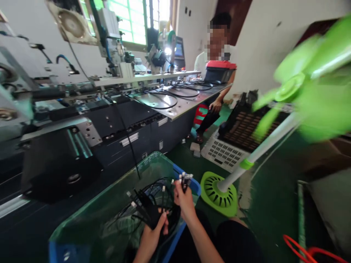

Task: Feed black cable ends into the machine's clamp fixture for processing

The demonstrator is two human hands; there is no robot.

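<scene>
My left hand (pixel 157 229) is low over the bin, its fingers closed around black cables (pixel 149 208) with pale connector ends. Slightly higher and to the right, my right hand (pixel 185 201) grips a bunch of cable connectors (pixel 185 178), whose silver and white tips stick up above the thumb. Both hands are over a translucent green bin (pixel 82 221) with a blue rim at its right end. More looped black cables lie inside it. My fingers partly hide the held cables.
A long machine (pixel 131 120) runs along the left, with looped black cables (pixel 164 104) on its metal top. One cable hangs down toward the bin. A green fan (pixel 219 193) stands at right, blades blurred. Behind it are crates (pixel 225 151). A person (pixel 201 62) sits at the far end.
</scene>
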